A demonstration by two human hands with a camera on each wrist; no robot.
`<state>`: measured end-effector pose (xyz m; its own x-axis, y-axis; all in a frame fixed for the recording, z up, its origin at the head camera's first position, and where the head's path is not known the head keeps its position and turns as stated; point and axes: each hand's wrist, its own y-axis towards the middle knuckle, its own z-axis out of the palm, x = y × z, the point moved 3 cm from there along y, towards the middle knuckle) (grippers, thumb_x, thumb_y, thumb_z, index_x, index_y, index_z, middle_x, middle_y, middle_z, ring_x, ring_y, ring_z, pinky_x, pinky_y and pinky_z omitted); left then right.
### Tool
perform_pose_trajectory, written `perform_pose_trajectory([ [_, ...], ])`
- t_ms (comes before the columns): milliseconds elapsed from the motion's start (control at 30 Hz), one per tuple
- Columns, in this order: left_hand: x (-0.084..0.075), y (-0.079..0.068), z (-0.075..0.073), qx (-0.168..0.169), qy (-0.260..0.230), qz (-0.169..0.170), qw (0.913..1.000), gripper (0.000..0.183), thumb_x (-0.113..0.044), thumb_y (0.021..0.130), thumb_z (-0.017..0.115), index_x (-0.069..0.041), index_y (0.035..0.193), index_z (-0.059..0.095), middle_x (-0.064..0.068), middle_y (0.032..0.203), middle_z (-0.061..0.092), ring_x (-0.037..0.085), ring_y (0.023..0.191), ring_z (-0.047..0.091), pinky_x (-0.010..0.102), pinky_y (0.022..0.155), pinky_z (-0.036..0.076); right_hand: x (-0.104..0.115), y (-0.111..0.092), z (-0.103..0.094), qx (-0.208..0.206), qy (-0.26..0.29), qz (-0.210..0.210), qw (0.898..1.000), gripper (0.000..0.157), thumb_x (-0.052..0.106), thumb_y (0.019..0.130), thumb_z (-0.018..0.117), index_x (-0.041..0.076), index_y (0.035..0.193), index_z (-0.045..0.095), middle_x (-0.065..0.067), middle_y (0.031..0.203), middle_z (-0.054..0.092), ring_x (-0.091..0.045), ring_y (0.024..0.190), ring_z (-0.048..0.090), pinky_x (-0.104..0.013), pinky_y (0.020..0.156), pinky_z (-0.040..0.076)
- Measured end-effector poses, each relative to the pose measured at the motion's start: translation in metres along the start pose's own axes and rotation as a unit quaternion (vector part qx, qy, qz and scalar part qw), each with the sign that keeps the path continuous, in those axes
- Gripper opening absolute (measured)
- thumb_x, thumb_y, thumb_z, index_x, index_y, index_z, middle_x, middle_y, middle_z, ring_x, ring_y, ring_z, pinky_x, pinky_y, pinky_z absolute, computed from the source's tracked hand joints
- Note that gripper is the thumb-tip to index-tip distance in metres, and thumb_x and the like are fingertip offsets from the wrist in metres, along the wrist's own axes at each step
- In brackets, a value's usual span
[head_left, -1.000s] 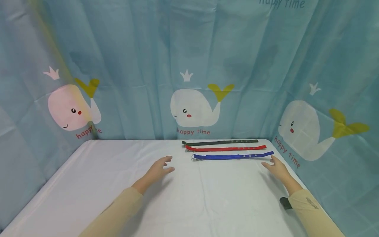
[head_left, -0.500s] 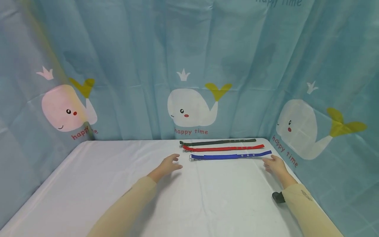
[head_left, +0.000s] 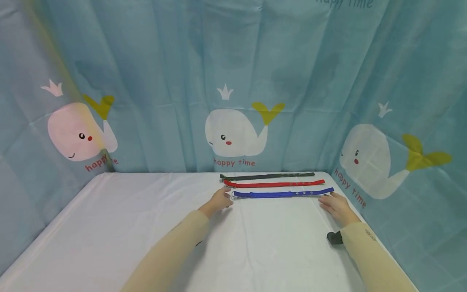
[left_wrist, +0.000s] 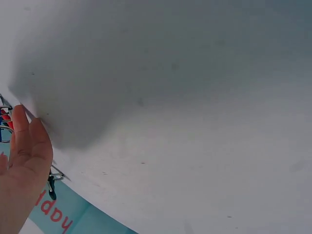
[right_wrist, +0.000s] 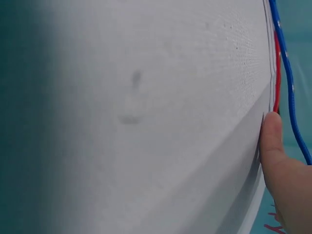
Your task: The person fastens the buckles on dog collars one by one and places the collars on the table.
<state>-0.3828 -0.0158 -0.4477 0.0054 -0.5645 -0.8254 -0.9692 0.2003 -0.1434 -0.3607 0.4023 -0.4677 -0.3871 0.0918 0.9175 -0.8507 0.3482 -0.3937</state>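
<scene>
Three strap collars with metal buckles lie side by side near the table's far edge: a dark green collar (head_left: 270, 176) at the back, a red collar (head_left: 273, 184) in the middle and a blue collar (head_left: 270, 195) in front. My left hand (head_left: 219, 199) is at the blue collar's ring end, its fingers extended; contact cannot be told. In the left wrist view, metal rings and buckle parts show beside the fingers (left_wrist: 34, 141). My right hand (head_left: 338, 207) is just below the blue collar's free end. The right wrist view shows the thumb (right_wrist: 271, 134) straight, apart from the blue strap (right_wrist: 290, 87).
A white cloth covers the table (head_left: 255, 251). Blue curtains (head_left: 160, 81) with printed whales stand behind and at both sides. A black object (head_left: 334, 238) shows by the right sleeve, apparently on the wrist.
My left hand has moved right and forward to the blue collar's ring end. The right hand has shifted slightly at the free end. The collars lie as before.
</scene>
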Motion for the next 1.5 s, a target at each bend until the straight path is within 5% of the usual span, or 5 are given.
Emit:
perform_pose_trajectory([
  [167, -0.005, 0.008, 0.007, -0.002, 0.011, -0.007, 0.9999, 0.059, 0.003, 0.086, 0.067, 0.005, 0.140, 0.043, 0.020, 0.115, 0.061, 0.024, 0.089, 0.063, 0.039, 0.086, 0.052, 0.003, 0.002, 0.001, 0.016, 0.038, 0.013, 0.999, 0.083, 0.006, 0.101, 0.049, 0.013, 0.152, -0.016, -0.020, 0.160, 0.005, -0.031, 0.143, 0.026, -0.037, 0.110, 0.030],
  [567, -0.003, 0.015, 0.008, 0.003, 0.137, -0.020, 0.9904, 0.060, -0.007, 0.085, 0.073, -0.002, 0.140, 0.049, 0.019, 0.146, 0.044, 0.036, 0.138, 0.035, 0.049, 0.111, 0.028, 0.005, -0.001, 0.008, 0.067, 0.047, -0.008, 0.997, 0.081, 0.011, 0.103, 0.046, 0.013, 0.151, -0.020, -0.022, 0.159, 0.012, -0.034, 0.142, 0.026, -0.041, 0.110, 0.030],
  [933, -0.006, 0.017, 0.020, -0.024, 0.141, 0.025, 0.9894, 0.031, -0.003, 0.085, 0.071, 0.002, 0.115, 0.063, 0.019, 0.124, 0.059, 0.036, 0.122, 0.051, 0.047, 0.105, 0.038, 0.006, -0.006, 0.009, 0.090, 0.070, -0.007, 0.993, 0.076, 0.014, 0.104, 0.044, 0.002, 0.152, -0.014, -0.023, 0.159, 0.011, -0.035, 0.143, 0.024, -0.043, 0.110, 0.029],
  [1200, -0.009, 0.013, 0.014, -0.024, 0.014, 0.019, 0.9994, 0.029, -0.006, 0.089, 0.068, 0.001, 0.116, 0.060, 0.013, 0.100, 0.059, 0.024, 0.084, 0.058, 0.037, 0.079, 0.051, 0.013, -0.008, 0.013, 0.079, 0.039, -0.025, 0.996, 0.065, 0.011, 0.103, 0.047, 0.005, 0.155, 0.010, -0.019, 0.129, 0.046, -0.018, 0.102, 0.061, -0.033, 0.095, 0.048],
  [1500, -0.013, -0.007, -0.010, -0.045, -0.079, 0.036, 0.9952, 0.033, -0.011, 0.091, 0.069, 0.006, 0.117, 0.060, 0.013, 0.096, 0.067, 0.021, 0.073, 0.066, 0.037, 0.077, 0.054, 0.025, -0.029, 0.024, 0.131, 0.042, -0.040, 0.990, 0.058, 0.007, 0.101, 0.051, -0.001, 0.151, 0.023, -0.011, 0.103, 0.051, -0.015, 0.088, 0.059, -0.031, 0.088, 0.052],
])
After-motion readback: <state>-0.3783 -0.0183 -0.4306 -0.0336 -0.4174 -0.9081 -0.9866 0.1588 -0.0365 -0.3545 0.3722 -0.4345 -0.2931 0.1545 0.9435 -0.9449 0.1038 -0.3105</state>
